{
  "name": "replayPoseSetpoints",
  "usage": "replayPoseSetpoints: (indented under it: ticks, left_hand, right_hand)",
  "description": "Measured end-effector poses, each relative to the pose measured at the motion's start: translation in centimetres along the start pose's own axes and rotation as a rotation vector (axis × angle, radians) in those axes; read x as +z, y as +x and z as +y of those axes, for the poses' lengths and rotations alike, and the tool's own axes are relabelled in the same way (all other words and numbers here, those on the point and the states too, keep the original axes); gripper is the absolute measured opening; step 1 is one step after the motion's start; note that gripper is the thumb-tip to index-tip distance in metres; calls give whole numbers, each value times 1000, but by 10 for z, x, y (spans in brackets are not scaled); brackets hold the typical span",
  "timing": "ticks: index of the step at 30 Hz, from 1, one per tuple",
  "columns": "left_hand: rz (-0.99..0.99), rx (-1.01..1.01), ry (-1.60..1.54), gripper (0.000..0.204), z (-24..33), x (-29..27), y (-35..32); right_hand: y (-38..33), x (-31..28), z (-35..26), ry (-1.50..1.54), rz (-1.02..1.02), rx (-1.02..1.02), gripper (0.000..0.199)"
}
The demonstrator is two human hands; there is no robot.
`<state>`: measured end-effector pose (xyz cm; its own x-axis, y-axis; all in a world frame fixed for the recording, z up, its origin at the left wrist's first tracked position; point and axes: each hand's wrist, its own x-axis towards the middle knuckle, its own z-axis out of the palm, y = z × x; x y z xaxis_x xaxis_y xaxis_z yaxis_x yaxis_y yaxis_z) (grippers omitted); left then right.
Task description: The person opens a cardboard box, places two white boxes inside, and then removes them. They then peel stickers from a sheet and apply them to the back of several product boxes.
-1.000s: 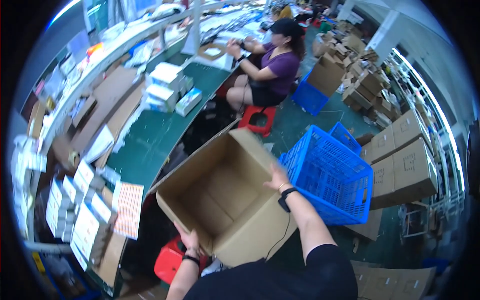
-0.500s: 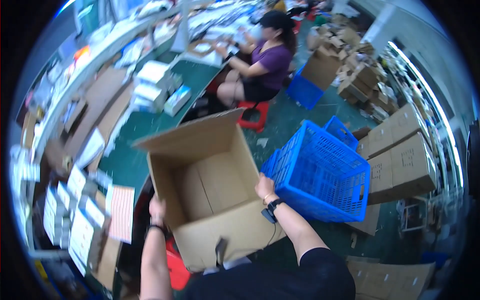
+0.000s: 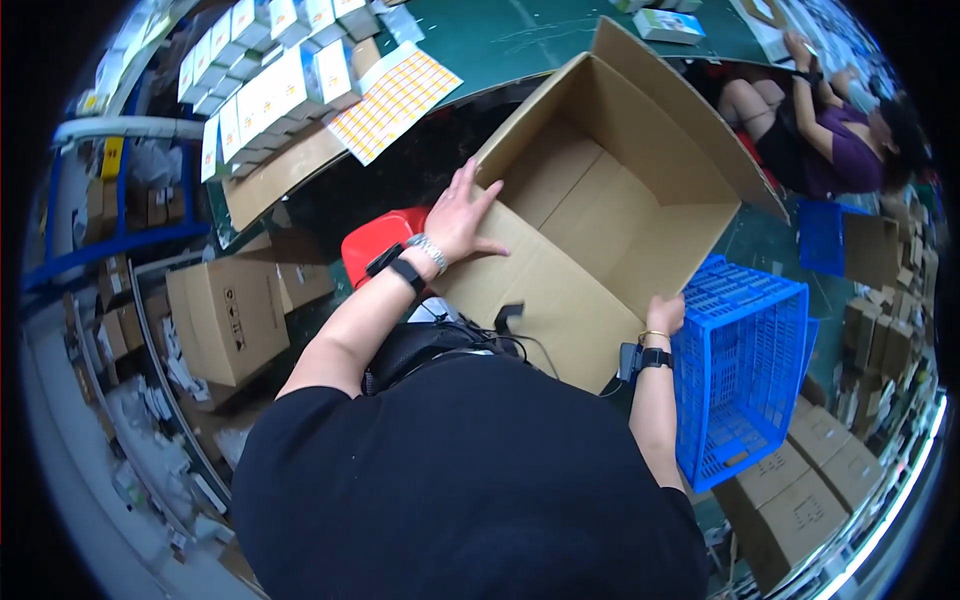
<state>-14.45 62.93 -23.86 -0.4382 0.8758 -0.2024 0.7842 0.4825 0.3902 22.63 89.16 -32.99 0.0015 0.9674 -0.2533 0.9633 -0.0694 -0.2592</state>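
Rests a spread left hand (image 3: 457, 222) on the box (image 3: 560, 285), grips its corner with the right hand (image 3: 664, 315); now, steady it evenly!

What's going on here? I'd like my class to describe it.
A person in black handles an open cardboard box: the left hand lies spread on its near side, the right hand grips its right edge. A blue crate is to the right. White boxes sit on the green table, where a co-worker in purple sits.
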Motion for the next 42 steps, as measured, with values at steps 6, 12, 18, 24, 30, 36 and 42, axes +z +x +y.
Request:
replayPoseSetpoints:
  ticks: [6, 12, 18, 24, 30, 36, 42]
  left_hand:
    - [-16, 90, 63, 104, -20, -10, 36]
    - [140, 226, 351, 60, -56, 3, 80]
    - [193, 204, 300, 40, -48, 2, 96]
    - [115, 261, 287, 42, -55, -13, 103]
    - [193, 585, 253, 32, -83, -20, 146]
    - [78, 860, 125, 27, -88, -41, 190]
    - [-151, 847, 61, 36, -89, -58, 211]
  right_hand:
    - [3, 17, 4, 37, -4, 25, 38]
    - [-21, 10, -20, 5, 3, -23, 52]
    - [-35, 4, -27, -46, 9, 14, 67]
    - [-49, 2, -38, -48, 16, 38, 73]
    - [-68, 11, -50, -24, 55, 189, 73]
    - [-73, 17, -48, 5, 90, 307, 67]
    - [-83, 10, -50, 56, 178, 173, 58]
